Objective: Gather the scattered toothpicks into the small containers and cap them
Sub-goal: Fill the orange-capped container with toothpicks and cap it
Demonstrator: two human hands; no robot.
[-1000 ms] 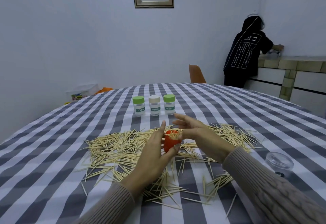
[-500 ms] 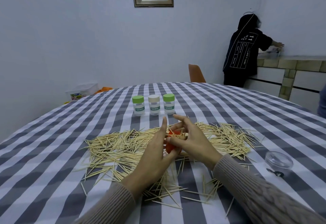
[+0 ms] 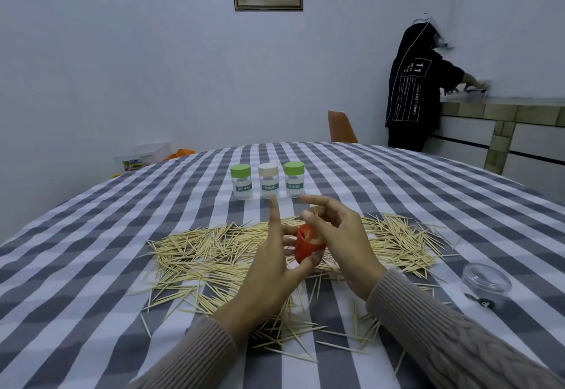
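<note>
A wide heap of wooden toothpicks [image 3: 195, 254] lies scattered across the checked tablecloth [image 3: 91, 266]. My left hand [image 3: 272, 269] grips a small red container [image 3: 307, 243] from below with thumb and lower fingers, its index finger pointing up. Toothpick ends show in the container's open mouth. My right hand [image 3: 339, 235] hovers over that mouth with thumb and fingers curled, touching the toothpick ends. Three capped toothpick jars stand in a row behind: green-capped [image 3: 241, 182], beige-capped [image 3: 268, 181], green-capped [image 3: 294, 180].
A clear round lid or cup [image 3: 486, 280] sits at the right with a small black piece [image 3: 483, 301] beside it. An orange chair [image 3: 341, 127] stands past the table's far edge. Another person [image 3: 412, 88] works at a counter at back right.
My right hand has drawn in from reaching forward and now sits over the red container's mouth. The left hand has tilted the container slightly and lifted it a little.
</note>
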